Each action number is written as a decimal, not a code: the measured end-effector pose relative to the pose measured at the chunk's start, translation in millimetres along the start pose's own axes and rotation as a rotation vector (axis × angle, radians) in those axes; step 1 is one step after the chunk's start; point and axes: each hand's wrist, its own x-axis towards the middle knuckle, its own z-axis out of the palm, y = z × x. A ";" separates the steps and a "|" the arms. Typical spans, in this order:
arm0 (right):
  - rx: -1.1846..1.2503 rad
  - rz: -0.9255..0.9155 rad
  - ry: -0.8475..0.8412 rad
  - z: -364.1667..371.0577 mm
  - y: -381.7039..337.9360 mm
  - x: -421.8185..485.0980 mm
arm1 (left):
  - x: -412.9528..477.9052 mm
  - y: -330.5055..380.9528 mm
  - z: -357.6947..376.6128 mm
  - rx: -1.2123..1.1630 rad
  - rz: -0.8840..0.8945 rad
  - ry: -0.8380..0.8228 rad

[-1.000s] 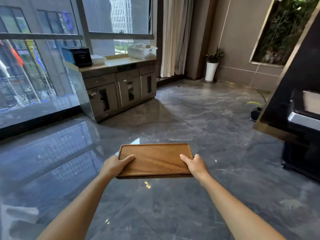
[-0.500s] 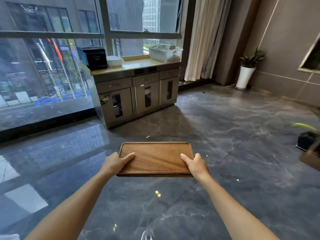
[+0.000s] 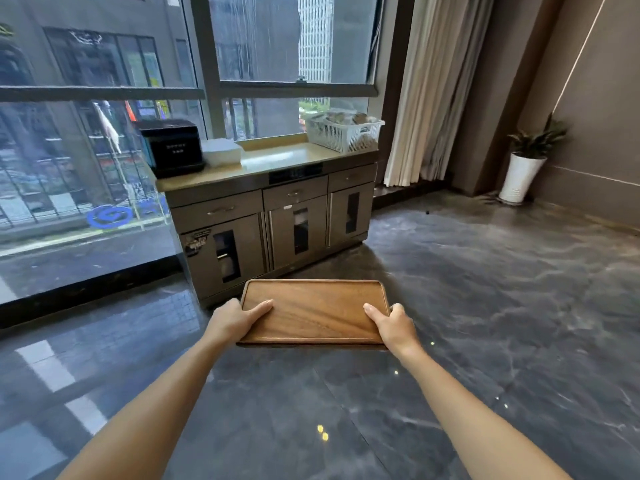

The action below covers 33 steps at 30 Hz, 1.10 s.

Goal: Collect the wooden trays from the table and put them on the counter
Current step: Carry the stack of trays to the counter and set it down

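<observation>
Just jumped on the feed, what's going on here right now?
A person is carrying a wooden tray level over the floor, left hand and right hand gripping its short ends. It appears empty. The counter stands ahead by the window, with a black box and white basket at its ends; the middle looks free.

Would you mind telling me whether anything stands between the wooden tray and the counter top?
Nothing visible does: only open floor separates the wooden tray from the counter, whose middle stretch lies bare between the white stack and basket.
</observation>
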 end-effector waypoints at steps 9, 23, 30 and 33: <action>-0.062 -0.058 -0.103 22.0 -41.0 249.0 | 200.9 84.0 45.6 -0.001 -0.064 0.069; -0.124 -0.153 -0.213 55.1 -146.1 586.2 | 487.9 210.3 68.8 0.020 -0.150 0.153; -0.143 -0.130 -0.260 127.9 -191.2 754.2 | 673.9 224.1 78.4 0.064 -0.187 0.134; -0.145 -0.127 -0.273 160.5 -241.0 828.9 | 760.1 240.0 56.8 0.025 -0.195 0.151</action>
